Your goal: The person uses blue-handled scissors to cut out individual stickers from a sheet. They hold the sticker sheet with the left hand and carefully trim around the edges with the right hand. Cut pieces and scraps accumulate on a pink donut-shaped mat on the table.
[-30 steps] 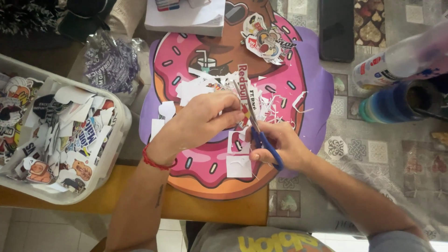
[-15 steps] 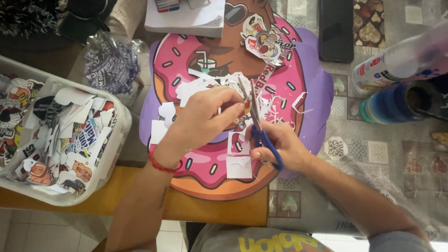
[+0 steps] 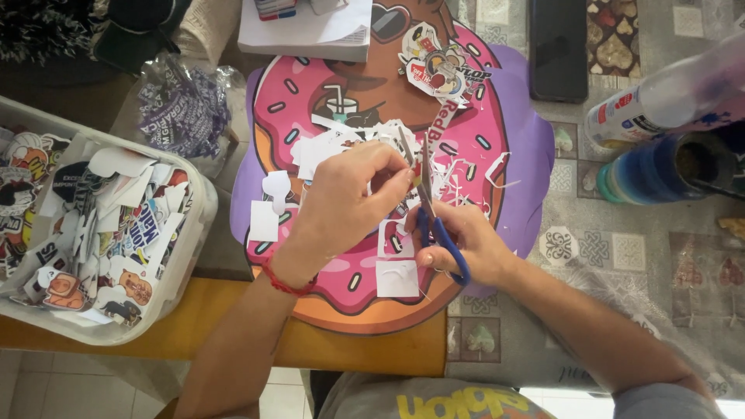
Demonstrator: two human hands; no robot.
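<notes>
My right hand [image 3: 466, 244] gripped the blue scissors [image 3: 434, 217] over the doughnut mat [image 3: 481, 147], blades up. My left hand [image 3: 345, 206] pinched the paper piece [image 3: 403, 147] at the blades, steadying it above the mat so scraps [image 3: 326, 143] fell there.

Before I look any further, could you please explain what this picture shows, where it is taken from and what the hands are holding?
There is no machine here: a person works with two bare hands, and the one camera sits on their head, looking down. The right hand holds blue-handled scissors, blades pointing away from the body. The left hand, with a red cord at the wrist, pinches a small piece of paper at the blades. Under them lies a doughnut-shaped pink board strewn with white paper scraps. On the person's left stands a white tub full of cut-out stickers; on the right are a spray can, a blue cup and a dark phone.
</notes>
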